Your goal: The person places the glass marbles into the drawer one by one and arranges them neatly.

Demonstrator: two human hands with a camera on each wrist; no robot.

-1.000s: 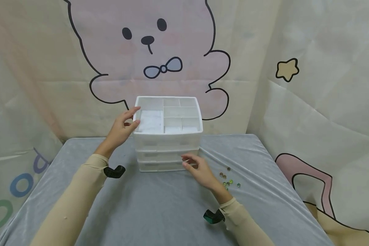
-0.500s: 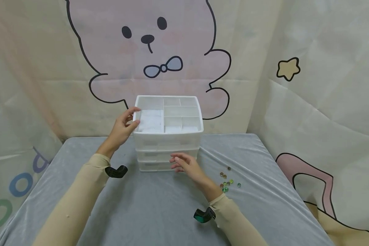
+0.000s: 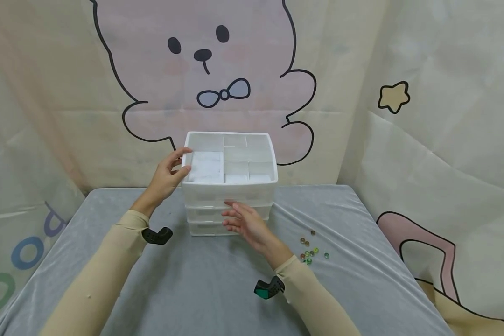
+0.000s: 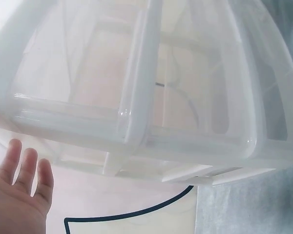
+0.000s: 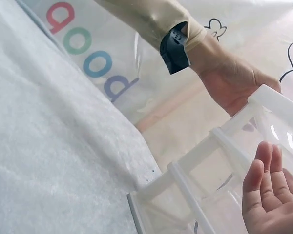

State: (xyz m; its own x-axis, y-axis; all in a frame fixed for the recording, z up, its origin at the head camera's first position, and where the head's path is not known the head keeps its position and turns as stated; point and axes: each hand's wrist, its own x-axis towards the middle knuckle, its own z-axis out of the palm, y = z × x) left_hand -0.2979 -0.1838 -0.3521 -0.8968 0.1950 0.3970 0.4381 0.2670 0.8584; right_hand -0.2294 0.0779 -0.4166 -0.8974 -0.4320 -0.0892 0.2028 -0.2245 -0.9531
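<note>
1. Right hand (image 3: 248, 225), bare: shifted leftward along the drawer fronts since the earlier frame; fingers loosely extended, nothing held.
2. Left hand (image 3: 166, 173), bare: placed as before; thumb and forefinger rest on the left rim, relaxed, without a clenched grasp.
3. White translucent plastic drawer unit (image 3: 231, 192), boxy, compartmented tray on top: standing upright at the far part of the grey cloth-covered table (image 3: 193, 289), drawers apparently flush.
4. Small round glass-like pieces (image 3: 312, 253), green and amber: loose on the cloth, right of the unit.
5. Step, as judged: steadying the unit while approaching its drawers. Next move would call for fingertips on one drawer's edge, left hand bracing.
6. Obscured: right fingertips' contact with the fronts, uncertain; lower right front, behind that hand; left thumb, outside the left wrist view; drawer contents, indistinct.
</note>
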